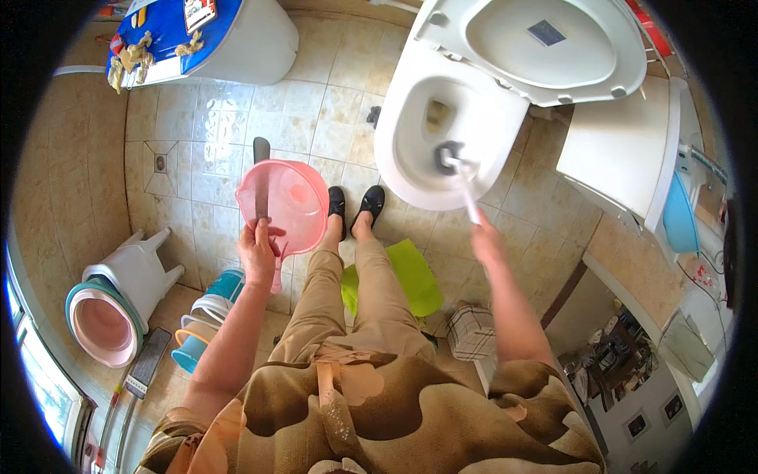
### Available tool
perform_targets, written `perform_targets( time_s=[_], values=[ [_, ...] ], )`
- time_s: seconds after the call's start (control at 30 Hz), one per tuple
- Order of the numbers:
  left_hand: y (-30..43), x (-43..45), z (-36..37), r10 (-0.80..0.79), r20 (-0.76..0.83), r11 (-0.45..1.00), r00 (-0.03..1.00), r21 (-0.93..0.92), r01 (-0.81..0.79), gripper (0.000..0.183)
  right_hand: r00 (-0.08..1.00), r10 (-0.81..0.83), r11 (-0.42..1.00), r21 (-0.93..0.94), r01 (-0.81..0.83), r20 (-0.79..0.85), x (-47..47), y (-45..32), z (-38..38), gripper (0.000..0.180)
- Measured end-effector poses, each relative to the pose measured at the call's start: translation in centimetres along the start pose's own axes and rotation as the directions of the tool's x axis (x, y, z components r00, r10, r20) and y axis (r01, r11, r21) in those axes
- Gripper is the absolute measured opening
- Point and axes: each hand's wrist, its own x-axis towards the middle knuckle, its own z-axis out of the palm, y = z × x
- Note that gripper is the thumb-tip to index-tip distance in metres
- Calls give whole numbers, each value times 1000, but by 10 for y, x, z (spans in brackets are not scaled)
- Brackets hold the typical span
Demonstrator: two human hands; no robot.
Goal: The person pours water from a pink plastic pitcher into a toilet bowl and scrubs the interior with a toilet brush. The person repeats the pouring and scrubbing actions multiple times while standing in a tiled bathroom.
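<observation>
My left hand (260, 249) grips a pink plastic dipper (296, 204) together with a dark flat strip (261, 148), whose end sticks out past the dipper's far rim. What the strip is, I cannot tell. My right hand (488, 240), a little blurred, is closed around the white handle of a toilet brush (469, 195). The brush's dark head rests inside the bowl of the white toilet (388, 148), on the near side of the drain opening. The seat and lid (539, 44) are raised.
Blue-topped white washing machine (260, 47) at upper left; floor drain (160, 163) at left. Stacked basins (103, 329), white plastic stool (133, 269), buckets (192, 343) and flat mop (149, 361) stand lower left. Green mat (414, 278) beneath my legs; white cabinet (619, 136) at right.
</observation>
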Motion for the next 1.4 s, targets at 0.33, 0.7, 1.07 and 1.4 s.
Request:
perform_targets(
  time_s=[0.33,0.7,1.07,1.4],
  values=[
    [7,-2,4,0,6,1000,1000,-11,0,23,990,-98,995,-3,98,99,31,-93,-1,47],
    [-1,-7,4,4,19,1000,1000,19,-5,23,985,-171,821,-555,136,-12,90,-53,-107,44],
    [-6,-10,5,-54,-24,997,998,-65,52,18,937,211,661,666,-346,278,62,-120,-41,43],
    [-9,-5,4,-46,-19,999,999,-11,46,20,878,149,419,776,-473,455,5,-151,15,34]
  ],
)
